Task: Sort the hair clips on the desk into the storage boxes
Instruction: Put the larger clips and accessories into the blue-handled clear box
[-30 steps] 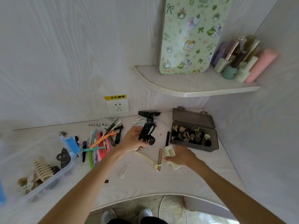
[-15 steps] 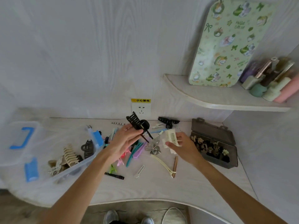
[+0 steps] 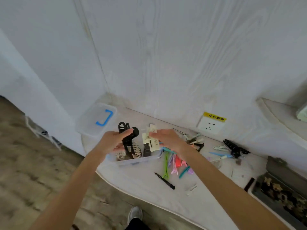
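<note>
My left hand (image 3: pixel 114 141) grips a black claw clip (image 3: pixel 128 136) above the clear storage box (image 3: pixel 137 161) at the desk's left end. My right hand (image 3: pixel 167 140) holds a cream claw clip (image 3: pixel 150 141) by its top, hanging over the same box. Inside the box lie a beige claw clip (image 3: pixel 136 151) and other clips. Coloured duckbill clips (image 3: pixel 176 163) lie on the desk right of the box. A black slide clip (image 3: pixel 164 178) lies nearer me. A black claw clip (image 3: pixel 235 148) sits farther right.
The box's clear lid with a blue handle (image 3: pixel 98 120) leans behind it. A grey compartment case (image 3: pixel 280 193) holding small clips stands open at the right. A wall socket (image 3: pixel 211 125) and a shelf (image 3: pixel 282 113) are at the back. The desk edge curves near my feet.
Both hands have swung left from the middle of the desk, carrying the black and cream claw clips over the clear box. The view has turned left with them.
</note>
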